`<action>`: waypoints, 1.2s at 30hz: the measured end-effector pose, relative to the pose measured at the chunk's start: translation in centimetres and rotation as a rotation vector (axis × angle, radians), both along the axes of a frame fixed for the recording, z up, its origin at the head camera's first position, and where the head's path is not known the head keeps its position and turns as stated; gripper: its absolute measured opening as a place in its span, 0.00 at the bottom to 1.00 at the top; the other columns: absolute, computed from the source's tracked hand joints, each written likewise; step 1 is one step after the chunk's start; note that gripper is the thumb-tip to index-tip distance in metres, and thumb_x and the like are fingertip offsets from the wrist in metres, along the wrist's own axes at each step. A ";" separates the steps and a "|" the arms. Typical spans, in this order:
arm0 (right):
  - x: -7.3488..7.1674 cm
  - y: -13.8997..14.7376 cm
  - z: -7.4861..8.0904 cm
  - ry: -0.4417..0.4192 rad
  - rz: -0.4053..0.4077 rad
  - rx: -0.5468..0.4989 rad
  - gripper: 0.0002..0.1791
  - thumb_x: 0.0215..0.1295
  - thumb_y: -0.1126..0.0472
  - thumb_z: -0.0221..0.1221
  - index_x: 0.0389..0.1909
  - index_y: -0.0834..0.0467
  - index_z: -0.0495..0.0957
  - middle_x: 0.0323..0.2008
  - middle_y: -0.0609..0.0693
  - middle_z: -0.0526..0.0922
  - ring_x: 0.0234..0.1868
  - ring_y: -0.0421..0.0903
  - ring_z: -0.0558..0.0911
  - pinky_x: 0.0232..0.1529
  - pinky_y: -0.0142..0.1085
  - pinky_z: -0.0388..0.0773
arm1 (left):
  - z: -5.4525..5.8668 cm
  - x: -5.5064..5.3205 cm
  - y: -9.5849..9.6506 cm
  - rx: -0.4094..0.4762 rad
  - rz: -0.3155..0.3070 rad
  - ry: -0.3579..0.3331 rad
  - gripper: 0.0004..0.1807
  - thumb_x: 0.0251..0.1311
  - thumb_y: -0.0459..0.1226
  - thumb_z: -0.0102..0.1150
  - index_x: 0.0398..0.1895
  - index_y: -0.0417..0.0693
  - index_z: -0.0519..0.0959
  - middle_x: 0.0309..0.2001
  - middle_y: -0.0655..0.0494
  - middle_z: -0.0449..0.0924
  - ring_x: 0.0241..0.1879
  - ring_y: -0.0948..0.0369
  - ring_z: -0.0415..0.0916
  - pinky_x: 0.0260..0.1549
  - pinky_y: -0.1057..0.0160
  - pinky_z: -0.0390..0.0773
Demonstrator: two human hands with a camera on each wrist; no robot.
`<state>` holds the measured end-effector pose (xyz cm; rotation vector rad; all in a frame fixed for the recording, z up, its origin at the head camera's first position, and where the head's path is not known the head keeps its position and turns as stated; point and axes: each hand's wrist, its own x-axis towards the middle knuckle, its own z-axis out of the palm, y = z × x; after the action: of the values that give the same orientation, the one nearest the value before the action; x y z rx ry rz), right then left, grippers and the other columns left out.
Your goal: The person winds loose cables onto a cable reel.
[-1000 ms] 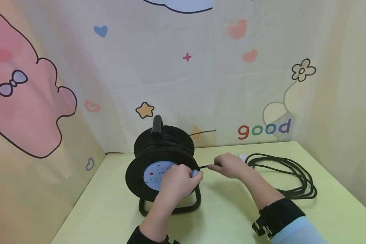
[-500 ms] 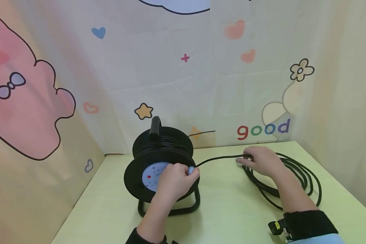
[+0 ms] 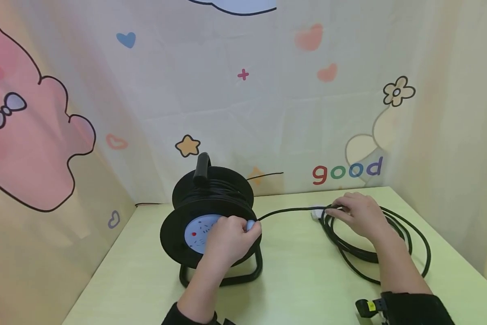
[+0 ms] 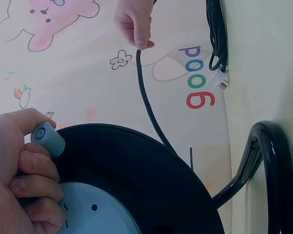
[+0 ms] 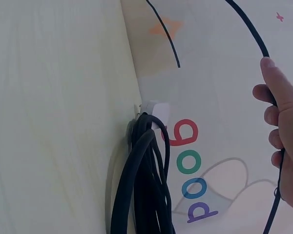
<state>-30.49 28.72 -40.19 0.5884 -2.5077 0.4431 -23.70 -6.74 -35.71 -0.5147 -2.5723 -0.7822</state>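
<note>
A black cable reel [image 3: 172, 239] stands on the table, its drum wound with cable and its front bearing a pale blue socket face [image 3: 195, 234]. My left hand [image 3: 227, 239] grips the light blue crank knob [image 3: 250, 225] near the rim, as the left wrist view shows with the fingers curled about the knob [image 4: 50, 139]. From the drum a black cable [image 3: 285, 210] runs rightward to my right hand [image 3: 361, 215]. That hand pinches the cable between thumb and fingers, above a loose coil [image 3: 357, 255] lying on the table. A white plug [image 3: 317, 213] sits at the coil's left side.
The reel rests on a black tubular stand [image 3: 243, 280] and has an upright carrying handle [image 3: 201, 169]. A printed curtain [image 3: 227, 90] hangs behind the pale yellow-green table [image 3: 300, 271]. A thin dark line [image 3: 267, 175] shows on the curtain behind the reel.
My right hand has moved right, from beside the reel to above the coil, and a longer stretch of cable shows. The coil has shifted and spread somewhat. My left hand stays on the knob.
</note>
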 end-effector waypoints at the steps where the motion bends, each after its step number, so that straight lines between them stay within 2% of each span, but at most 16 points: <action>1: 0.0 -0.1 0.0 -0.003 -0.006 -0.003 0.09 0.60 0.46 0.63 0.32 0.46 0.82 0.27 0.39 0.76 0.32 0.43 0.72 0.38 0.47 0.67 | 0.0 0.0 0.0 -0.002 -0.001 0.001 0.29 0.58 0.50 0.52 0.02 0.52 0.57 0.05 0.67 0.49 0.06 0.67 0.51 0.07 0.68 0.49; 5: 0.2 -0.5 0.2 -0.033 -0.021 -0.003 0.09 0.61 0.45 0.62 0.33 0.46 0.83 0.28 0.39 0.77 0.31 0.42 0.73 0.36 0.45 0.70 | 0.1 0.0 0.1 -0.020 -0.004 -0.042 0.30 0.59 0.51 0.51 0.03 0.53 0.57 0.05 0.67 0.49 0.06 0.66 0.52 0.07 0.68 0.49; 9: 0.6 -1.4 0.4 -0.084 -0.021 0.013 0.13 0.62 0.41 0.60 0.36 0.44 0.84 0.30 0.39 0.78 0.31 0.41 0.74 0.33 0.43 0.73 | 0.0 0.1 0.1 -0.059 -0.014 -0.162 0.30 0.61 0.52 0.48 0.04 0.54 0.55 0.06 0.66 0.49 0.06 0.65 0.52 0.07 0.67 0.50; 13: 0.9 -2.7 0.5 -0.117 -0.014 0.011 0.15 0.61 0.40 0.60 0.41 0.44 0.85 0.33 0.40 0.80 0.35 0.43 0.77 0.34 0.45 0.76 | -0.5 0.0 0.2 -0.112 -0.023 -0.256 0.29 0.61 0.51 0.47 0.04 0.54 0.54 0.06 0.66 0.49 0.08 0.64 0.52 0.08 0.66 0.50; 18: 1.0 -4.5 0.7 -0.170 0.031 -0.027 0.10 0.62 0.47 0.62 0.41 0.45 0.84 0.36 0.40 0.82 0.39 0.43 0.79 0.40 0.48 0.77 | -1.3 0.0 0.2 -0.225 -0.020 -0.289 0.29 0.61 0.51 0.49 0.06 0.53 0.55 0.09 0.63 0.52 0.11 0.63 0.57 0.10 0.64 0.56; 24: 1.1 -6.4 1.0 -0.231 0.108 -0.069 0.06 0.63 0.51 0.62 0.39 0.45 0.84 0.33 0.37 0.80 0.36 0.39 0.77 0.39 0.43 0.77 | -2.1 0.2 -0.3 -0.328 -0.023 -0.332 0.29 0.62 0.55 0.51 0.07 0.52 0.62 0.13 0.59 0.62 0.18 0.61 0.67 0.19 0.62 0.68; 30: 1.0 -7.8 1.3 -0.236 0.142 -0.101 0.06 0.63 0.52 0.63 0.38 0.46 0.84 0.32 0.38 0.81 0.36 0.38 0.78 0.39 0.42 0.78 | -2.4 0.6 -0.8 -0.367 -0.039 -0.382 0.31 0.63 0.57 0.51 0.05 0.50 0.72 0.05 0.61 0.69 0.17 0.63 0.68 0.22 0.63 0.70; 34: 1.0 -8.7 1.4 -0.237 0.161 -0.099 0.07 0.64 0.53 0.62 0.39 0.49 0.84 0.33 0.39 0.81 0.37 0.39 0.78 0.40 0.42 0.78 | -2.7 1.0 -1.2 -0.381 -0.023 -0.409 0.30 0.62 0.57 0.53 0.07 0.50 0.73 0.03 0.62 0.69 0.19 0.63 0.67 0.23 0.63 0.70; 36: 0.9 -9.1 1.4 -0.240 0.167 -0.100 0.07 0.64 0.53 0.62 0.40 0.50 0.84 0.33 0.39 0.82 0.37 0.39 0.78 0.40 0.42 0.78 | -2.9 1.1 -1.3 -0.381 -0.011 -0.413 0.29 0.62 0.57 0.54 0.08 0.50 0.72 0.04 0.62 0.69 0.17 0.63 0.69 0.22 0.62 0.71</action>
<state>-29.59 19.67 -38.84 0.7465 -2.6521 0.7360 -22.59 -8.08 -38.62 -0.5208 -3.1310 -0.4313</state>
